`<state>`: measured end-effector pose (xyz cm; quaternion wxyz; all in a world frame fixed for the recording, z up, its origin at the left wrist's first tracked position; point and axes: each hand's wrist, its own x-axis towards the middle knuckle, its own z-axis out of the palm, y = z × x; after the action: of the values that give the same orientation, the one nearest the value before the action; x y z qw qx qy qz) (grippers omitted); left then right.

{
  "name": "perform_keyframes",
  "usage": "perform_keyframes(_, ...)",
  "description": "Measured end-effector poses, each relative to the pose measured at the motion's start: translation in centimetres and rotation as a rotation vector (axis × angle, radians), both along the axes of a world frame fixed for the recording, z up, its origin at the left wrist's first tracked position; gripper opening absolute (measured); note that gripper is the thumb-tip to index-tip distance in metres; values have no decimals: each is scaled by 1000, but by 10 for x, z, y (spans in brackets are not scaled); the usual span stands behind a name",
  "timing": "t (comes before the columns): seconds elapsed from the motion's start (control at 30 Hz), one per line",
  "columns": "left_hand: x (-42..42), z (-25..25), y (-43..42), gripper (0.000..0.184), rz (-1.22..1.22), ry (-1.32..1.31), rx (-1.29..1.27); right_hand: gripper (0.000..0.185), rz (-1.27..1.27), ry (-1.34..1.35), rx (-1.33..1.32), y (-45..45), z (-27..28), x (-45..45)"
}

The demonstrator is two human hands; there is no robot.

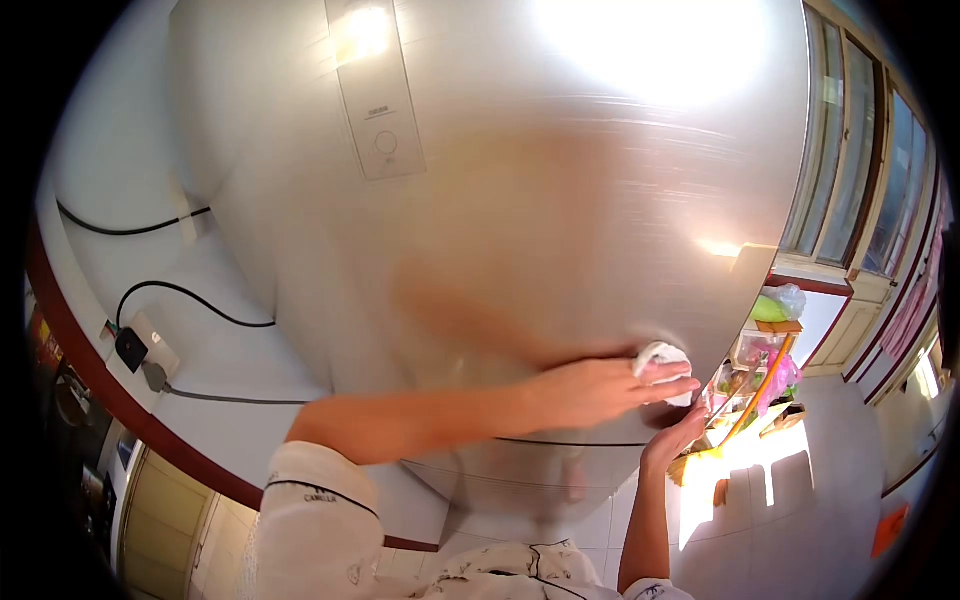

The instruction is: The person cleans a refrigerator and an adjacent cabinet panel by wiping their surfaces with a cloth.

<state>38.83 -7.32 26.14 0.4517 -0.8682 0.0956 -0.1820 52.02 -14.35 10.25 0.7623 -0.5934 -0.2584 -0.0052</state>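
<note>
Evidently, wiping is under way on the brushed-metal refrigerator door (480, 210), and by the look of it the work is partway through rather than finished. A crumpled white cloth (660, 354) is held under the bent fingers of the left hand (590, 386) and is pressed to the door low down, near its right edge. The right hand (678, 438) is placed just below, beside that same edge, with its fingers extended; nothing is seen in its grasp, and whether the edge is touched by it cannot be told.

Fine pale streaks (655, 128) are seen across the upper right of the door — perhaps wiping marks, perhaps only the metal's grain caught by the light. Much of the top is hidden by a bright glare, so its condition cannot be judged. Around the control strip (378, 110), at the upper left, no clear smear is made out. Only 1 small patch is covered by the cloth, and the lower panel (520, 480), beneath the dark seam (570, 442), is left untouched by both hands — how much remains to be wiped cannot be settled.
</note>
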Motion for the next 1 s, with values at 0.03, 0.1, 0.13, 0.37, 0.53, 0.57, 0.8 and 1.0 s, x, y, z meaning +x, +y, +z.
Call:
perform_keyframes(0.03,-5,5,6,48,-24,-20,-54,60,28,3,-27,-3,-6,3)
perform_keyframes(0.1,-29,60,8,46,-24,-194,-249,60,90,-13,-6,-4,-7,8)
perform_keyframes(0.13,-39,99,10,42,126,-395,-80,60,125,-28,41,-5,-5,8)
perform_keyframes(0.37,-71,150,20,37,332,-619,100,61,105,80,135,1,-1,-3)
perform_keyframes(0.53,-63,20,24,45,76,-169,-247,54,-11,58,58,4,-8,-1)
perform_keyframes(0.57,-62,51,26,43,132,-239,-113,56,-45,20,84,7,-7,-2)
perform_keyframes(0.8,-3,248,7,34,112,-937,-145,65,171,140,173,0,2,0)
perform_keyframes(1.0,46,37,-10,48,-83,-334,-167,75,440,480,474,-12,10,18)
